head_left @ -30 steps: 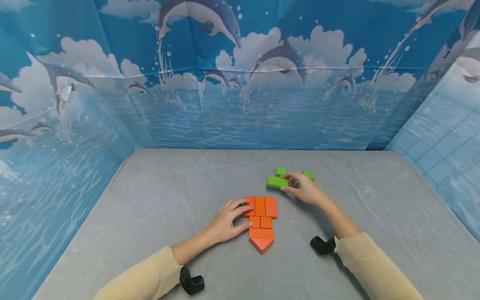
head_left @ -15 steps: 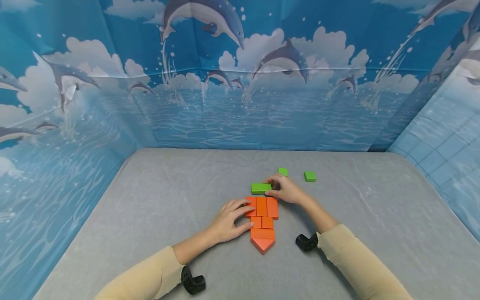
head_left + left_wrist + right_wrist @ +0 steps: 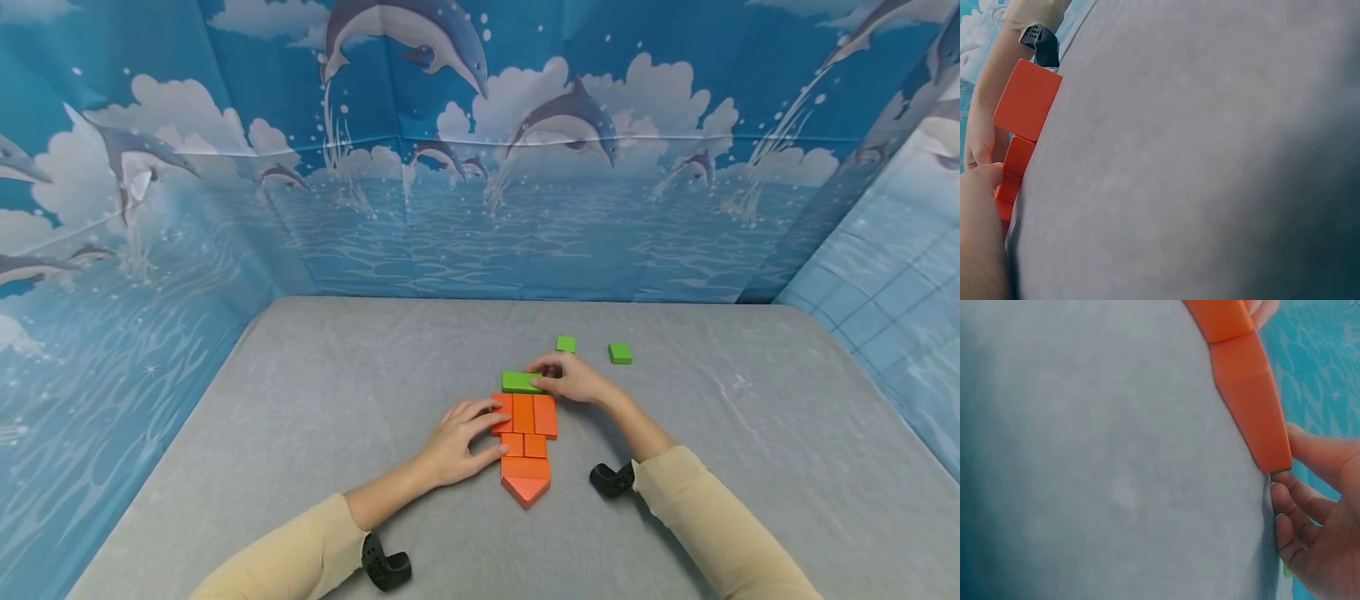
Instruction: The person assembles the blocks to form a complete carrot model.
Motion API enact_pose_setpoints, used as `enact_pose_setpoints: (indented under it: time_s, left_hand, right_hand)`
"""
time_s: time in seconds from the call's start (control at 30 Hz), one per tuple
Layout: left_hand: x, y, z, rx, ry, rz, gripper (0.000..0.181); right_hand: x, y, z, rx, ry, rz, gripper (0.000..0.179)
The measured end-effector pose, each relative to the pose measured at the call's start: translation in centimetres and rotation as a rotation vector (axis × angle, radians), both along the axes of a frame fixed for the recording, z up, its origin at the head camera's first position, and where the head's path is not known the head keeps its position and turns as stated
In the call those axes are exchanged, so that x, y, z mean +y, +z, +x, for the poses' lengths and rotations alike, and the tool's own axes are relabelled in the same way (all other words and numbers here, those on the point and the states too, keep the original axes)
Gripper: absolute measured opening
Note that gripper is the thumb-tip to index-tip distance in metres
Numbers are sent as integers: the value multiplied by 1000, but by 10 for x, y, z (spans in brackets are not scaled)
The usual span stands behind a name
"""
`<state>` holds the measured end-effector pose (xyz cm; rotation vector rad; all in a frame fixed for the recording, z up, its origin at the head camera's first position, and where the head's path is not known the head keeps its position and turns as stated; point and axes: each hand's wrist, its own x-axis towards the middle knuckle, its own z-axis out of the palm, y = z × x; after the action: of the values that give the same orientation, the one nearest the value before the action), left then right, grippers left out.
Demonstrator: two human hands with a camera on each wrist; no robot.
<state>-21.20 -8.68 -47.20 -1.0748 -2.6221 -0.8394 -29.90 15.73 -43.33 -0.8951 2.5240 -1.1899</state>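
Note:
Orange blocks (image 3: 522,414) lie joined in a column on the grey table, ending in a pointed block (image 3: 526,490) nearest me. My left hand (image 3: 455,442) rests its fingertips along the column's left side, fingers slightly bent and spread. Against the far end of the column sits a long green block (image 3: 517,382), its right end pinched between thumb and fingers of my right hand (image 3: 573,379). In the right wrist view the orange blocks hide most of that green block, and my right hand (image 3: 1329,531) is at its edge.
Two smaller green blocks lie behind the right hand: one block (image 3: 566,342) just beyond the fingers, another block (image 3: 620,353) farther right. Dolphin-print cloth (image 3: 465,225) walls the back and sides of the grey table (image 3: 360,358). Each wrist wears a black device (image 3: 386,563).
My right hand has carried the long green block left, then drawn it slightly nearer, up to the orange column. My left hand has stayed on the orange blocks.

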Motion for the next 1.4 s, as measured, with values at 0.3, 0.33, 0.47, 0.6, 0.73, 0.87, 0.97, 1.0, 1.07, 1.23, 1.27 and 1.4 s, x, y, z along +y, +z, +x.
enact_pose_setpoints:
  time_s: [0.3,0.33,0.47,0.6,0.73,0.87,0.97,1.0,1.07,1.23,1.27,1.4]
  left_hand:
    - [2,1,0,-3,11,-9,43]
    - [2,1,0,2,11,-7,43]
    - [2,2,-1,3,10,-4,43]
    - [2,3,0,-6,7,1,43]
    - [2,3,-1,-10,5,0,44]
    - [2,3,-1,-7,2,6,44]
    - [2,3,0,0,4,12,43]
    - [2,3,0,1,4,13,43]
    - [2,2,0,6,6,9,44]
    - [2,3,0,12,1,3,44]
    - [2,3,1,11,0,6,44]
    - [2,3,1,9,-2,17,44]
  right_hand:
    - [2,-1,-3,-51,19,24,24]
    - [2,0,-3,-52,22,26,24]
    - [2,-1,-4,-55,32,30,24]
    - [3,-3,-5,-57,39,33,25]
    - [4,-1,-5,-13,33,-6,26]
    - [8,2,-8,101,-141,-108,28]
    - [15,1,-13,173,-313,-135,31]
    - [17,0,-16,181,-351,-128,33]
    - [23,-4,-19,185,-395,-105,36]
    - [33,-13,-24,171,-426,-55,41]
    - [34,-14,-24,166,-429,-51,42]
    - [37,-16,-24,130,-438,-36,43]
